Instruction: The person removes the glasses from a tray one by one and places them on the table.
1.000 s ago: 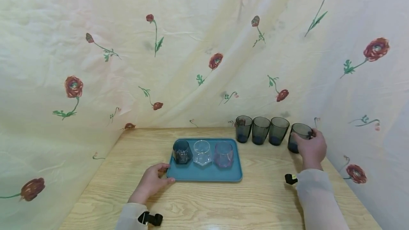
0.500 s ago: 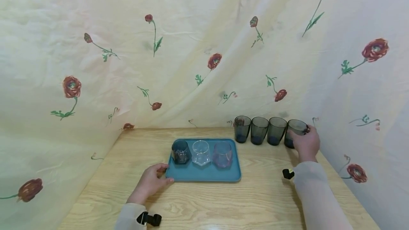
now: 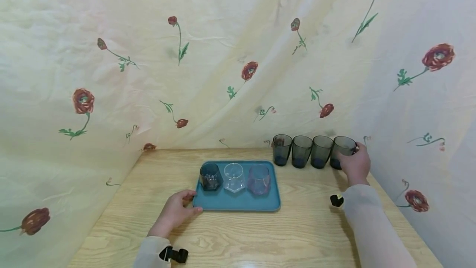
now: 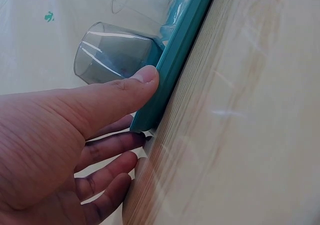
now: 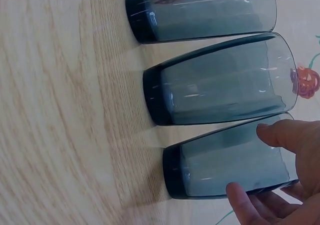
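At the right end of a row of smoky grey glass tumblers (image 3: 302,152), my right hand (image 3: 357,166) grips the last tumbler (image 5: 225,160) between thumb and fingers. That tumbler stands upright on the table, beside its neighbour. My left hand (image 3: 174,212) holds the near left corner of a blue tray (image 3: 238,204). The left wrist view shows the thumb on the tray's rim and the fingers around the corner. On the tray stand a dark grey faceted glass (image 3: 211,177), a clear glass (image 3: 234,178) and a pinkish glass (image 3: 259,180).
Everything stands on a light wooden table (image 3: 238,239). A flower-patterned cloth (image 3: 208,73) hangs behind it and along both sides. The tumblers stand close to the cloth at the back right, behind and to the right of the tray.
My right hand has moved the last tumbler left and back, closing the gap to the other tumblers. The left hand and the tray have stayed in place.
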`<state>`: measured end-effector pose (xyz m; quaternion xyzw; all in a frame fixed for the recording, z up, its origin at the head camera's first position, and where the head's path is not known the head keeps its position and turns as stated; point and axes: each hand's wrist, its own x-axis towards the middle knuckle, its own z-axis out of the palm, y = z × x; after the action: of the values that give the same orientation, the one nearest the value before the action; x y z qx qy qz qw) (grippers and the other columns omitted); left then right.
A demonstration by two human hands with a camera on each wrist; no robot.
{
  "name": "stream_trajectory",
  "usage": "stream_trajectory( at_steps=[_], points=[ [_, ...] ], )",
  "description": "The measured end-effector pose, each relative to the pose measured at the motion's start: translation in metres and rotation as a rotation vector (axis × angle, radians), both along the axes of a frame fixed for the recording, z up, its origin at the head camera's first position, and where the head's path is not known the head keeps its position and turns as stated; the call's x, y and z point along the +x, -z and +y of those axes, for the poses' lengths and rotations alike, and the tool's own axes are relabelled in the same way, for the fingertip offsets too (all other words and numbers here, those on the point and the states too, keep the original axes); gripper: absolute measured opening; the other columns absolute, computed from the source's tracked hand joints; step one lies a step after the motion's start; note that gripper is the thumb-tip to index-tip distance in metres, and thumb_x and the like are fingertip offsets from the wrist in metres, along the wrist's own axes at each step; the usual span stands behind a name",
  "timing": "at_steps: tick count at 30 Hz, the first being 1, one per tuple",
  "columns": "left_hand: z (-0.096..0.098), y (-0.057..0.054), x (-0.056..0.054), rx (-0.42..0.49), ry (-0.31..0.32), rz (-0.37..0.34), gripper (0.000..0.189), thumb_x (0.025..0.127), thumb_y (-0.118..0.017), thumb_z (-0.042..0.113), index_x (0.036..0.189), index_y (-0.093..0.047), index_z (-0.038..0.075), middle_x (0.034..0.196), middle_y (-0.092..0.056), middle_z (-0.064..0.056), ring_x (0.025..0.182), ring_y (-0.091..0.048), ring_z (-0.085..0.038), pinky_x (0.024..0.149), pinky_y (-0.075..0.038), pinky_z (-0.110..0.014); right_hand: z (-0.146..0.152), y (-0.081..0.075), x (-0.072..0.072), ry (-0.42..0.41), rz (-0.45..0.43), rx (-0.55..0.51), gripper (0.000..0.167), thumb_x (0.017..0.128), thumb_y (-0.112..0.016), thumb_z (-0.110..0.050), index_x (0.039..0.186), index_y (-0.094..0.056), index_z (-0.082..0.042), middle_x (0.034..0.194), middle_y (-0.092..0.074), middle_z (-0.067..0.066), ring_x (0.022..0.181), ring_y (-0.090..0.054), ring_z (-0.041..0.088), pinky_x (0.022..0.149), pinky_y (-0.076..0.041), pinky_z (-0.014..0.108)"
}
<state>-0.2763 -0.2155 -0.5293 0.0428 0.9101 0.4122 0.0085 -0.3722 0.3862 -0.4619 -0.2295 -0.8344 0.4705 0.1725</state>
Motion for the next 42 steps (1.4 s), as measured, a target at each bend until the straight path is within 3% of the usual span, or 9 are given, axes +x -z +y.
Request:
stream_trajectory(
  at_steps=[16, 27, 34, 42],
  points=[
    [-0.001, 0.0, -0.001, -0.007, 0.003, -0.003, 0.059, 0.084, -0.091, 0.033, 0.135, -0.069, 0.013, 0.133, -0.068, -0.007, 0.12, -0.065, -0.029, 0.098, -0.056, -0.051, 0.007, 0.008, -0.003, -0.01, 0.01, 0.019, 0.094, 0.097, -0.071, -0.034, 0.167, -0.016, -0.006, 0.161, -0.036, 0.029, 0.143, -0.04, 0.05, 0.113, -0.04, 0.062],
    [-0.001, -0.001, 0.0, 0.001, 0.013, -0.011, 0.06, 0.084, -0.091, 0.031, 0.136, -0.068, 0.011, 0.135, -0.067, -0.008, 0.121, -0.065, -0.031, 0.098, -0.056, -0.05, 0.0, -0.001, 0.013, -0.017, -0.004, 0.121, 0.101, 0.097, -0.071, -0.045, 0.167, -0.012, -0.004, 0.162, -0.026, 0.033, 0.143, -0.032, 0.056, 0.113, -0.035, 0.068],
    [0.0, -0.001, 0.0, 0.003, 0.012, -0.008, 0.06, 0.084, -0.091, 0.031, 0.136, -0.068, 0.011, 0.136, -0.067, -0.008, 0.121, -0.065, -0.032, 0.098, -0.056, -0.051, -0.023, -0.019, 0.033, -0.046, 0.101, 0.202, 0.097, 0.097, -0.074, -0.041, 0.167, -0.018, -0.006, 0.162, -0.025, 0.032, 0.144, -0.03, 0.055, 0.113, -0.033, 0.071],
    [-0.002, 0.002, -0.001, -0.006, 0.012, -0.01, 0.06, 0.084, -0.091, 0.035, 0.135, -0.068, 0.013, 0.136, -0.067, -0.007, 0.121, -0.065, -0.031, 0.098, -0.056, -0.051, -0.077, -0.032, 0.048, -0.121, 0.351, 0.104, 0.07, 0.098, -0.074, -0.035, 0.155, -0.046, -0.006, 0.152, -0.045, 0.019, 0.139, -0.042, 0.039, 0.113, -0.037, 0.06]
  ],
)
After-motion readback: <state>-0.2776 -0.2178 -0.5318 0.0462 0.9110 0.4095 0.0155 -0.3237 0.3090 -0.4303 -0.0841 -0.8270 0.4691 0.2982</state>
